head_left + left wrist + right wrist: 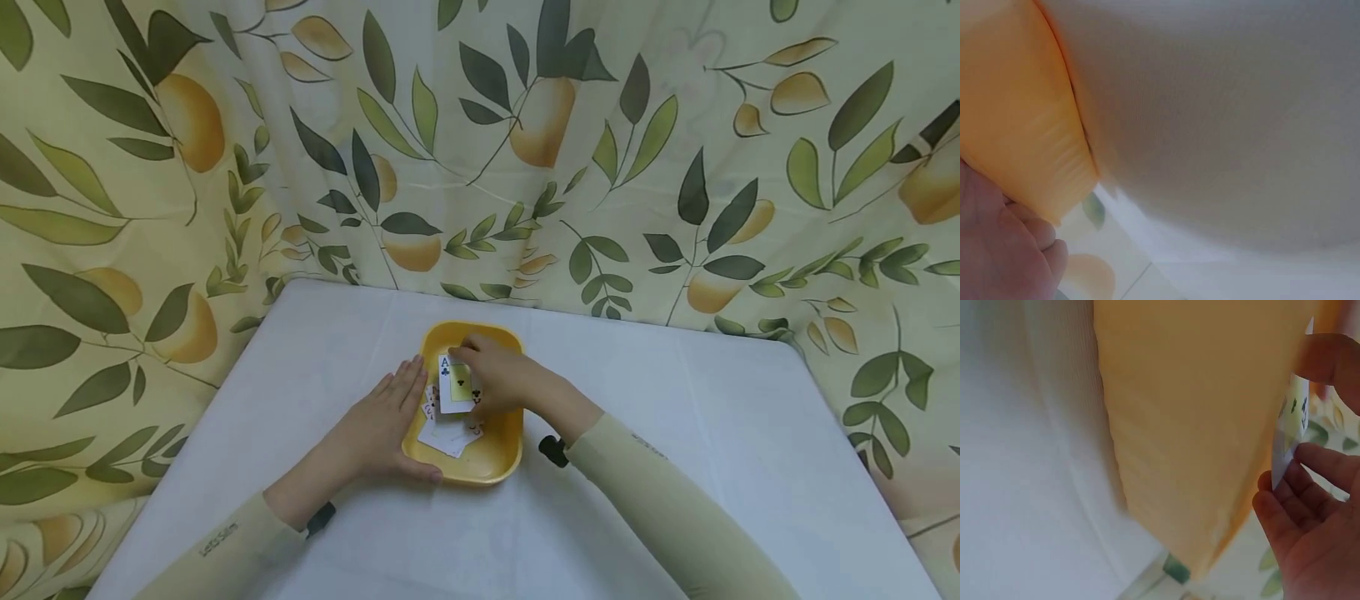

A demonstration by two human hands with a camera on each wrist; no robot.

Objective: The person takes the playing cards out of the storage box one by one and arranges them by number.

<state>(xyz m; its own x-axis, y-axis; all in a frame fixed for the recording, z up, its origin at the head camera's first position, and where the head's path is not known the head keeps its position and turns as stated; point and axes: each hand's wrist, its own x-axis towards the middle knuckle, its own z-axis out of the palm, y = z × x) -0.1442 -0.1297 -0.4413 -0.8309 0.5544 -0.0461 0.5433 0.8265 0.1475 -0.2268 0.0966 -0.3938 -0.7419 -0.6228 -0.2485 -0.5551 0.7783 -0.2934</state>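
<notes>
A yellow plastic basin (498, 454) stands on the table with loose playing cards (448, 439) lying in it. My right hand (501, 375) reaches over its right side and holds an ace of clubs playing card (455, 385) above the others. In the right wrist view the card (1294, 419) is edge-on between the thumb and fingers of the right hand (1316, 531). Against the left rim of the basin rests my left hand (378, 429), fingers straight and thumb spread toward the near end. The left wrist view shows that hand (1007, 250) by the basin's outer wall (1029, 119).
A white cloth covers the table (675, 433). Behind and to the left hangs a curtain (480, 167) printed with fruit and leaves. Dark wrist straps show under both sleeves, one beside the basin's right (553, 452).
</notes>
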